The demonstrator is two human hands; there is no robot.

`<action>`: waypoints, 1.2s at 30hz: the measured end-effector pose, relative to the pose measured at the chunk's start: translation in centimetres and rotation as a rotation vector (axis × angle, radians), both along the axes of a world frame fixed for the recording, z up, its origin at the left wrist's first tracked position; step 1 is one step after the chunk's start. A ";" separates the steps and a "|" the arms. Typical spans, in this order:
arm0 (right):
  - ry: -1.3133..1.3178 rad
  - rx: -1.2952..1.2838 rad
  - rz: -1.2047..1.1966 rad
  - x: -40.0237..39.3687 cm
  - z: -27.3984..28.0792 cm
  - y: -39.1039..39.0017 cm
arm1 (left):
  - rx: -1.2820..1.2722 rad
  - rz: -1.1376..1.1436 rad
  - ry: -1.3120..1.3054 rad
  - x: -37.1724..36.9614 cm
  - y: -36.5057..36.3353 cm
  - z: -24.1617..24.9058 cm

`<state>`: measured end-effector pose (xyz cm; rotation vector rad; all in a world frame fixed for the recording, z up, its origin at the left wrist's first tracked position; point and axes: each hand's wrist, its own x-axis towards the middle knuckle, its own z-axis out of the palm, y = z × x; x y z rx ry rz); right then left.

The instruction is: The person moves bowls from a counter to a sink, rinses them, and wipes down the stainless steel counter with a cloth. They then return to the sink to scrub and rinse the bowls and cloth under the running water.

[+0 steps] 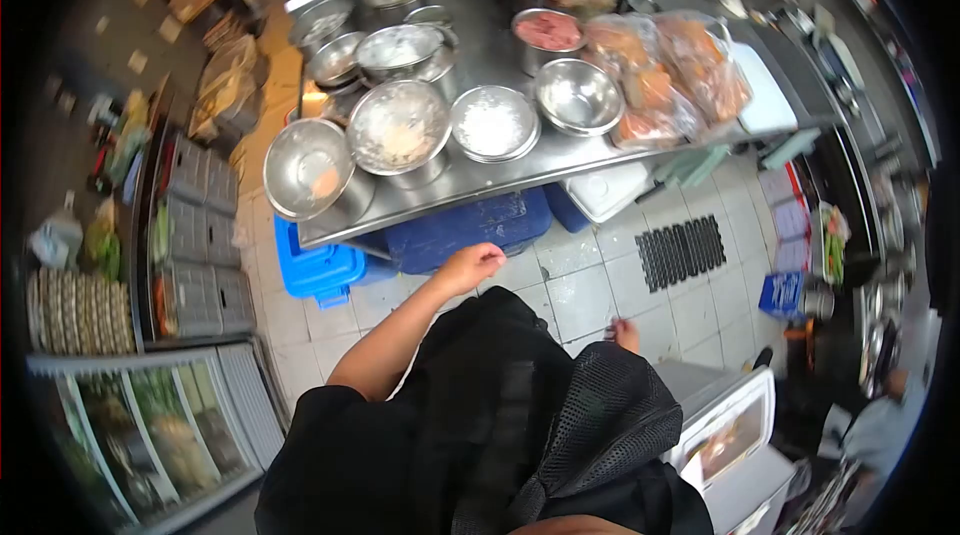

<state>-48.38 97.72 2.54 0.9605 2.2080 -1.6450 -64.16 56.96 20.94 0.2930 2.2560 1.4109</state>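
Note:
My left hand (470, 269) hangs in the air in front of the steel table (440, 207), its fingers curled in and nothing visible in them. Beyond it, under the table, is a dark blue bin (470, 230). Lower and to the right, my right hand (626, 335) shows only partly beside my black clothing; its fingers are small and blurred. On the table's near side stand a bowl with a pinkish lump (322, 183), a floury bowl holding pale dough (405, 138), a bowl of white powder (492, 123) and a shiny steel bowl (580, 95). Neither hand touches them.
Plastic bags of orange-brown food (650, 70) and a pot of pink meat (549, 31) sit on the table. A bright blue lidded bin (322, 265) is underneath. A black mat (681, 251) lies on the tiles. Grey crates (190, 225) line the left; an open white container (730, 430) stands lower right.

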 end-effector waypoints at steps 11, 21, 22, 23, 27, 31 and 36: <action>0.561 -0.090 0.736 -35.4 33.0 -19.7 | 0.032 0.993 0.486 -0.3 -17.1 13.8; 0.587 0.906 1.213 -40.2 32.9 -35.2 | -0.763 0.968 0.483 -7.1 -28.3 15.8; 0.541 0.759 1.154 -40.2 33.6 -34.9 | -0.758 0.971 0.484 -7.3 -29.1 16.0; 0.485 0.605 1.091 -39.8 33.6 -34.6 | -0.728 0.944 0.429 -7.1 -29.7 15.8; 0.673 0.587 0.809 -39.0 36.7 -31.8 | -0.657 0.929 0.458 -6.0 -31.5 16.7; 0.838 0.540 0.658 -41.2 35.7 -29.7 | -0.295 1.054 0.382 -7.4 -31.2 20.2; 0.717 -0.019 0.590 -40.2 37.6 -32.8 | 0.289 0.791 0.424 -13.7 -23.3 24.7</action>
